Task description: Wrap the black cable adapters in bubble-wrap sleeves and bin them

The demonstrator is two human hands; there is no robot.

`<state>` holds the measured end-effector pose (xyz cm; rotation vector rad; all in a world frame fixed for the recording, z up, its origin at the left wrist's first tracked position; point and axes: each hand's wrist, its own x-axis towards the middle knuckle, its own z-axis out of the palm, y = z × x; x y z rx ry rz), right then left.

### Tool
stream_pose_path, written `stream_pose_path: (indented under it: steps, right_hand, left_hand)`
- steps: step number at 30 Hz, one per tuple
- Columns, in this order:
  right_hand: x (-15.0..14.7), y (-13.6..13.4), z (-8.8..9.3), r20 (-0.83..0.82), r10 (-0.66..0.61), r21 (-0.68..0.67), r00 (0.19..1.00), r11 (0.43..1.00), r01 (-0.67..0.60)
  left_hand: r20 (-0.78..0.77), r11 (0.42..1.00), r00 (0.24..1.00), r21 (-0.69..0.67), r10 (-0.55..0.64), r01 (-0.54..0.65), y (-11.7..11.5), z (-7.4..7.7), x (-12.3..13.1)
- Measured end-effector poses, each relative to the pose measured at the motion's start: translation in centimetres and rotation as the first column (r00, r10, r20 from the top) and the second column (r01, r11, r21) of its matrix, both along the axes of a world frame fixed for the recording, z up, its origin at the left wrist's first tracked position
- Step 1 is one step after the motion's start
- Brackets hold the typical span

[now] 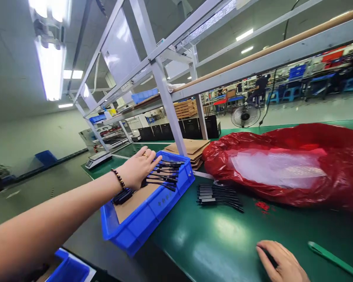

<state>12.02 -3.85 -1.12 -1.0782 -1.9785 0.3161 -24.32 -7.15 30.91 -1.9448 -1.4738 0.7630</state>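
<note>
We see a blue plastic bin (153, 213) at the edge of the green surface (194, 243), lined with a brown cardboard sheet (138, 201); black cables (167, 178) lie side by side across its far part, with more black pieces (122, 196) at its left side. Our left hand (139, 168) is over the bin, fingers stretched out above the cables; thumb and fingertip undersides hidden, so we cannot tell if it grips one. Our right hand (284, 262), cut off by the lower edge, is at the surface, fingers loosely bent and released, near a green pen-shaped tool (338, 260). Outside the bin, a row of black cables with connectors (217, 196) lies on the surface, between the bin and some red bits (263, 206). Behind those, a red plastic bag (341, 172) gapes, filled with whitish translucent plastic (270, 168). Another blue bin (144, 95) stands on the shelf.
</note>
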Motion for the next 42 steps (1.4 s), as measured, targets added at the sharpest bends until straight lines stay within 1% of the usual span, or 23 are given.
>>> stream_pose_path:
  steps: [3,6,9,12,14,16,18,19,20,21,23,25,26,29,31,33,34,35,36,37,38,40,42]
  right_hand:
    - [0.3,-0.3,0.9,-0.091,-0.024,-0.129,0.996,0.992,0.012]
    - [0.9,0.1,2.6,-0.274,-0.037,-0.376,0.961,0.924,-0.072]
    - [1.0,1.0,5.8,-0.536,-0.072,-0.504,0.841,0.827,-0.250]
    - [-0.2,1.7,9.4,-0.749,0.041,-0.425,0.662,0.736,-0.526]
    - [-1.5,1.8,11.2,-0.836,0.179,-0.322,0.519,0.606,-0.728]
    - [-2.4,1.7,12.0,-0.842,0.301,-0.297,0.448,0.435,-0.850]
    - [-2.2,1.6,11.5,-0.782,0.399,-0.392,0.479,0.284,-0.875]
    - [-1.6,1.8,10.9,-0.741,0.420,-0.460,0.524,0.252,-0.852]
    - [-0.7,2.0,10.2,-0.698,0.410,-0.524,0.587,0.266,-0.809]
    - [0.4,2.4,9.3,-0.667,0.357,-0.569,0.654,0.323,-0.756]
    - [2.9,3.3,7.4,-0.648,0.143,-0.604,0.748,0.502,-0.619]
    - [5.2,4.2,5.8,-0.685,-0.075,-0.593,0.724,0.635,-0.495]
    - [6.2,4.6,5.2,-0.702,-0.152,-0.586,0.696,0.679,-0.443]
    - [8.0,4.7,4.5,-0.675,-0.294,-0.555,0.677,0.807,-0.203]
    - [8.1,3.7,5.0,-0.627,-0.363,-0.465,0.689,0.884,0.042]
    - [7.3,1.8,6.0,-0.590,-0.349,-0.260,0.728,0.936,0.238]
    - [6.6,0.5,6.6,-0.551,-0.291,-0.118,0.782,0.955,0.272]
    - [5.7,-0.8,7.2,-0.469,-0.185,0.049,0.864,0.971,0.234]
    - [4.7,-2.0,7.7,-0.326,-0.039,0.200,0.945,0.974,0.109]
    - [3.7,-3.0,8.0,-0.148,0.105,0.296,0.983,0.953,-0.057]
    - [2.6,-3.8,8.0,0.028,0.213,0.331,0.977,0.920,-0.211]
    - [0.6,-4.5,7.5,0.307,0.307,0.256,0.901,0.885,-0.389]
    - [-0.9,-4.1,6.1,0.449,0.333,0.140,0.829,0.890,-0.433]
  left_hand:
    - [0.015,0.978,0.992,-0.165,-0.128,0.129,0.5,-1.0,3.8]
    - [0.074,0.946,0.975,-0.237,-0.211,0.223,0.4,-1.7,7.4]
    - [0.171,0.903,0.939,-0.267,-0.299,0.337,-0.3,-2.0,11.0]
    - [0.340,0.849,0.867,-0.263,-0.363,0.459,-0.8,-2.5,14.4]
    - [0.446,0.826,0.828,-0.280,-0.340,0.489,-0.9,-3.2,16.2]
    - [0.486,0.809,0.814,-0.308,-0.318,0.500,-0.8,-3.8,17.3]
    - [0.454,0.793,0.826,-0.338,-0.334,0.507,-0.6,-4.3,17.5]
    - [0.427,0.784,0.837,-0.360,-0.343,0.505,-0.5,-4.5,17.3]
    - [0.408,0.777,0.847,-0.385,-0.340,0.498,-0.3,-4.7,17.1]
    - [0.398,0.774,0.860,-0.413,-0.320,0.480,-0.1,-5.0,16.7]
    - [0.408,0.782,0.886,-0.470,-0.220,0.410,0.4,-5.7,16.1]
    - [0.413,0.785,0.909,-0.547,-0.049,0.290,1.1,-6.8,15.9]
    - [0.404,0.767,0.914,-0.601,0.049,0.225,1.6,-7.4,15.9]
    - [0.347,0.629,0.891,-0.771,0.293,0.093,3.7,-9.4,16.4]
    - [0.342,0.515,0.853,-0.851,0.395,0.103,5.3,-10.6,16.8]
    - [0.352,0.353,0.755,-0.920,0.554,0.170,6.8,-12.1,16.9]
    - [0.339,0.256,0.670,-0.941,0.660,0.223,7.3,-13.0,16.9]
    - [0.306,0.167,0.566,-0.944,0.765,0.285,7.7,-14.0,16.8]
    - [0.271,0.113,0.439,-0.929,0.857,0.351,7.8,-15.3,16.6]
    - [0.252,0.098,0.366,-0.916,0.896,0.390,7.8,-16.6,16.4]
    - [0.243,0.099,0.305,-0.902,0.921,0.421,7.7,-18.0,16.2]
    - [0.237,0.106,0.237,-0.881,0.942,0.460,7.1,-20.8,15.7]
    - [0.202,0.081,0.199,-0.869,0.959,0.489,6.5,-23.5,15.1]
